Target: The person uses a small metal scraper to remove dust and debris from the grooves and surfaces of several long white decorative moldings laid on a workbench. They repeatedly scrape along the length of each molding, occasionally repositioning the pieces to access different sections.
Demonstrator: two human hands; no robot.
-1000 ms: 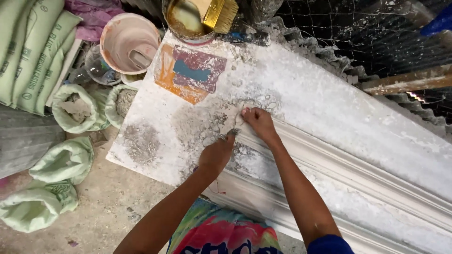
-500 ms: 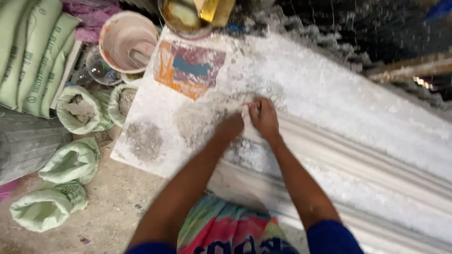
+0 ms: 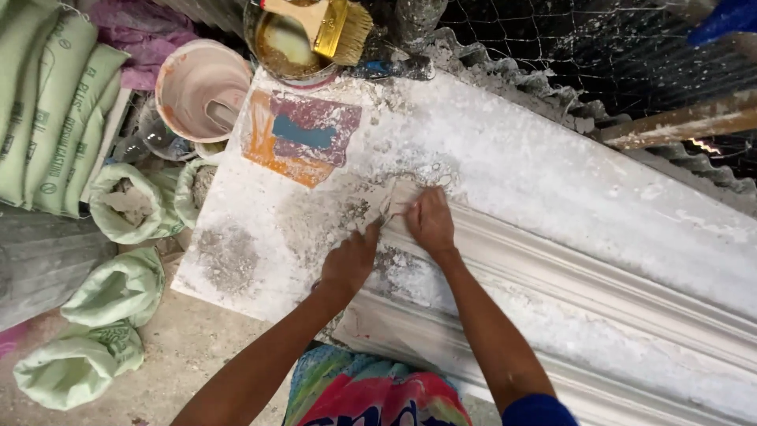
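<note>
Head view: plaster-dusted white counter, concrete floor to the left. Long white moulded plaster cornice lying along the counter's near edge. Left hand pressed flat, fingers loose, on crumbled grey plaster beside the cornice's end. Right hand closed on a small flat whitish piece, kind unclear, at the cornice's upper edge. Pink-white plastic bucket, yellow-bristled brush across a tin, green sacks on the floor
</note>
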